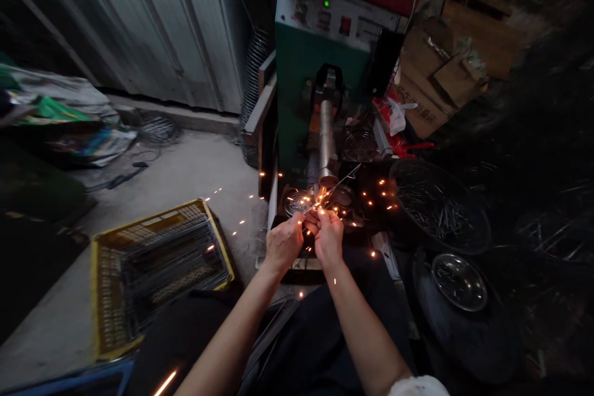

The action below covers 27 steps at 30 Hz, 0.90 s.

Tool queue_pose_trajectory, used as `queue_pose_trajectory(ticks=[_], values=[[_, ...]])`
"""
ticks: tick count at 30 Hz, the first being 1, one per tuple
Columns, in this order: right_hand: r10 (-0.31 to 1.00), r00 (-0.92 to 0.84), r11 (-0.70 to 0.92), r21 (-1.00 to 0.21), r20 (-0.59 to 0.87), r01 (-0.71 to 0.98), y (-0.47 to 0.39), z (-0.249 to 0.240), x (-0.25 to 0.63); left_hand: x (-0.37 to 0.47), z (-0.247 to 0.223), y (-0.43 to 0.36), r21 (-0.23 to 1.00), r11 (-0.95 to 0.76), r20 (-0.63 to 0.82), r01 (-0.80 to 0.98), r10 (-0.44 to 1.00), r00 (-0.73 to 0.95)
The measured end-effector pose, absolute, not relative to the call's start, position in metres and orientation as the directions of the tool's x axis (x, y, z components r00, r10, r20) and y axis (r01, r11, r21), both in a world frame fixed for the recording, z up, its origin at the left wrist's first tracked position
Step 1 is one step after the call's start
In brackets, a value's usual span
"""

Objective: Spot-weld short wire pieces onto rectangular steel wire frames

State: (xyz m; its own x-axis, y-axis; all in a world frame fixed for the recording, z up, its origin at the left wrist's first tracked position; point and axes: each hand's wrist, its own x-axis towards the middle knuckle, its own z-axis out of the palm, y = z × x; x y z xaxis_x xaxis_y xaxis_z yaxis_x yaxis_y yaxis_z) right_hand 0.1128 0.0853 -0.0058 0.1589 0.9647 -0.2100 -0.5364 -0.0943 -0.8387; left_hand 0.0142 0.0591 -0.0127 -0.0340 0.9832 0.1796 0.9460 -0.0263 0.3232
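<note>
My left hand (pixel 284 241) is closed in a pinch around a thin metal wire (pixel 344 178), which slants up and to the right under the welding machine's electrode. Close beside it, my right hand (pixel 329 236) is also pinched shut; what its fingertips hold is lost in the glare. Just above the fingers stands the spot welder's upper electrode (pixel 327 142), a thick metal cylinder. Bright orange sparks fly out from the point below it, over both hands. The lower electrode is mostly hidden by the glow and the hands.
The green welder cabinet (pixel 297 68) has red and green lamps lit. To the left, a yellow crate (pixel 99 297) holds metal wire parts. On the right are a dark basin (pixel 485 229) of wire pieces, a metal bowl (pixel 480 297) and a cardboard box (pixel 427 105).
</note>
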Motion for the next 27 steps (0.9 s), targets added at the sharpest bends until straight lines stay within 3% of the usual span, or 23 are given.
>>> queue_pose_trajectory(ticks=[8, 21, 27], values=[[0.944, 0.292, -0.028, -0.917, -0.155, -0.398, 0.097, -0.006, 0.131, 0.020, -0.005, 0.077, 0.341, -0.089, 0.168, 0.936, 0.985, 0.033], [0.945, 0.260, -0.062, -0.890, -0.198, -0.452, 0.105, -0.011, 0.134, 0.012, -0.007, 0.092, 0.322, -0.170, 0.139, 0.931, 0.982, 0.131], [0.954, 0.232, -0.098, -0.928, -0.191, -0.360, 0.074, -0.020, 0.139, 0.004, -0.005, 0.091, 0.326, -0.231, 0.145, 0.917, 0.970, 0.193]])
